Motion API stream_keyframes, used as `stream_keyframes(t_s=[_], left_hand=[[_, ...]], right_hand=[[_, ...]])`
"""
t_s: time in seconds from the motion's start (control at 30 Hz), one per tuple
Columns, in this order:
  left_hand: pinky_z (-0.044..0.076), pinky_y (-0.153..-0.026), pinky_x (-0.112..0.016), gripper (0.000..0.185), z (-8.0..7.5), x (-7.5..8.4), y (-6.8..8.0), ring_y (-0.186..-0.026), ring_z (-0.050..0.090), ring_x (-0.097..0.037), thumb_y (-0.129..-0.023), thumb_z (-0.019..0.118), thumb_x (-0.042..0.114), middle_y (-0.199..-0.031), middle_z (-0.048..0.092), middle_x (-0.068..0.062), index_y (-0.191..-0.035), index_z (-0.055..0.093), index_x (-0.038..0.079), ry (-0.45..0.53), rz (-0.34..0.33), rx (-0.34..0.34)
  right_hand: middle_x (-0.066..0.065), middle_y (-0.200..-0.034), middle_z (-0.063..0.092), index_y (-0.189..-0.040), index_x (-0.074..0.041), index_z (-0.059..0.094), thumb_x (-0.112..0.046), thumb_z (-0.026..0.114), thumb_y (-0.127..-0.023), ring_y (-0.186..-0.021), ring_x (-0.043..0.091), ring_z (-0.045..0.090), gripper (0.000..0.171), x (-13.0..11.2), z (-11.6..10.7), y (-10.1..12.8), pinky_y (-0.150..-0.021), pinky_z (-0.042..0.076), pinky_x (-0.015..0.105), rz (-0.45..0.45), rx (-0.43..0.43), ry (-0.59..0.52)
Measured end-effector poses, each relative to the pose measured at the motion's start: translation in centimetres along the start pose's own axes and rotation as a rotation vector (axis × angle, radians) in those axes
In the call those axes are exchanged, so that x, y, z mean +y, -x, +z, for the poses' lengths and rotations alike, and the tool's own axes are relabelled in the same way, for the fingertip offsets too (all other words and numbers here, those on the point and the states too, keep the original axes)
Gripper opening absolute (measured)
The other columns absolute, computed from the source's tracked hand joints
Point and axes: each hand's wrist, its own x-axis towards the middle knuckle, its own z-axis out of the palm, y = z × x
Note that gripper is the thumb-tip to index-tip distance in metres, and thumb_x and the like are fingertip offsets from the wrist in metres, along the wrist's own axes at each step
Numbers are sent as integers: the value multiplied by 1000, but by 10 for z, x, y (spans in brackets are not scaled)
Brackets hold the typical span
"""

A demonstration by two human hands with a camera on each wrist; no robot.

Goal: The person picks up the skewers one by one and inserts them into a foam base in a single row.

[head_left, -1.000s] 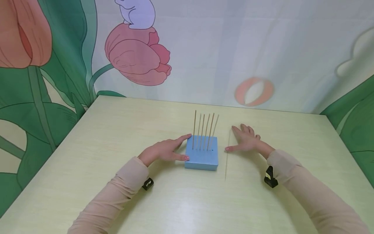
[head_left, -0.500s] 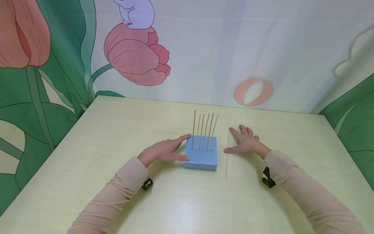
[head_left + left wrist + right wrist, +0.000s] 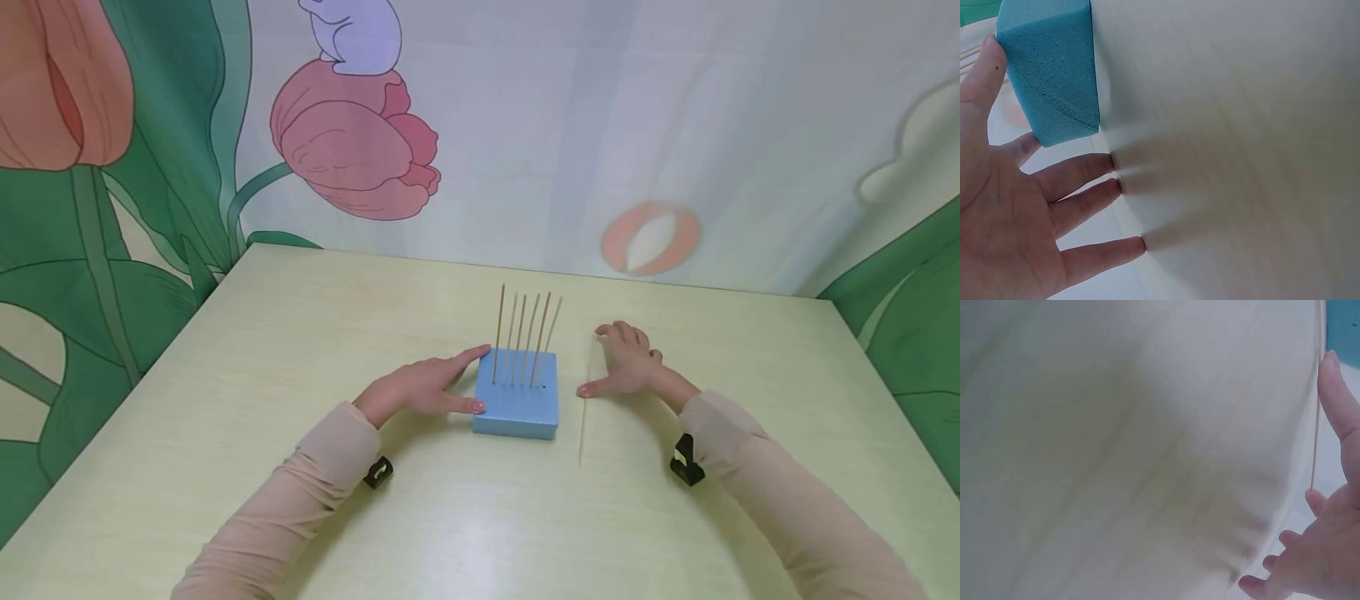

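A blue foam block (image 3: 516, 412) lies flat, with several thin wooden sticks (image 3: 531, 337) standing in a row of holes. My left hand (image 3: 427, 386) touches its left side, thumb at the front part and index finger at the back corner. Its other fingers are spread straight with their tips at the table, in the left wrist view. To the right of the block, my right hand (image 3: 630, 367) holds a loose wooden stick (image 3: 1316, 434) between thumb and index fingertip. The stick's far end seems slightly raised, apart from its shadow. The other right fingers are bent toward the table.
One small dark hole (image 3: 543, 387) shows at the right end of the row on the block. The pale wooden table (image 3: 450, 525) reaches back to a printed cloth (image 3: 510, 167) with flowers. Black wrist cameras (image 3: 686, 461) hang under both sleeves.
My right index finger has bent in at the stick's far end, and that end has shifted slightly right. The left hand and block have stayed in place.
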Motion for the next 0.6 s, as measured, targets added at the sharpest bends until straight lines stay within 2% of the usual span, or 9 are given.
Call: stream_keyframes(t_s=[0.17,0.23,0.43,0.53,0.6], left_hand=[[29,-101,-43,88,0,0,-1,-129,34,-27,-83,59,50,-144,31,-14,-148,6,25,-1,1,-1],[30,-101,-43,88,0,0,-1,-129,34,-28,-83,59,51,-144,31,-14,-148,6,25,-4,4,-1],[29,-101,-43,88,0,1,0,-129,33,-28,-83,59,51,-144,30,-15,-148,6,23,-8,10,-6],[29,-102,-43,88,-1,2,1,-129,34,-29,-83,59,51,-144,30,-15,-148,6,23,-9,9,-5],[29,-102,-43,88,-1,2,2,-129,34,-29,-83,59,50,-144,30,-15,-148,6,23,-4,5,-8]], right_hand=[[25,-139,18,-134,-3,23,-48,81,-60,-125,47,13,105,2,0,3,-89,19,65,8,68,-70],[26,-136,25,-134,-1,23,-44,82,-61,-123,45,18,104,3,0,4,-90,22,62,1,85,-115],[20,-110,53,-135,2,16,-25,82,-67,-107,35,43,98,2,-5,10,-90,35,48,-84,136,-333],[17,-96,60,-137,-1,11,-16,79,-71,-90,27,57,96,-2,-9,14,-82,43,39,-126,155,-455],[14,-89,62,-139,-3,8,-11,76,-74,-80,22,61,95,-4,-11,16,-74,47,32,-137,166,-526]])
